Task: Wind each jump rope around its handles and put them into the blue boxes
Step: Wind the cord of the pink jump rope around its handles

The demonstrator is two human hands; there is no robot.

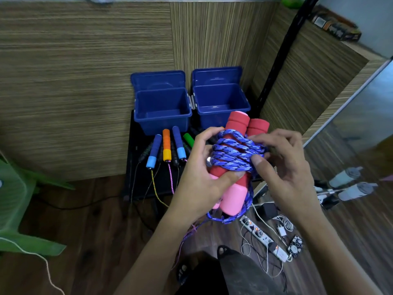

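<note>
My left hand (196,177) grips two red-and-pink foam handles (234,188) held side by side. A purple braided rope (234,154) is wound several times around them, and a loose loop of it hangs below. My right hand (285,167) pinches the coils on the right side, thumb pressed on the rope. Behind the hands, two blue boxes (162,118) (222,103) stand with lids up and nothing visible inside. On the black table (131,167) in front of the boxes lie more jump ropes: blue handles (154,152) (178,143), an orange one (166,146) and a green one (188,139).
Thin cords from the lying ropes trail over the table's front edge to the wooden floor. A power strip (263,237) with chargers and cables lies on the floor at lower right. A green plastic chair (14,201) stands at left. Wood-panel walls close in behind.
</note>
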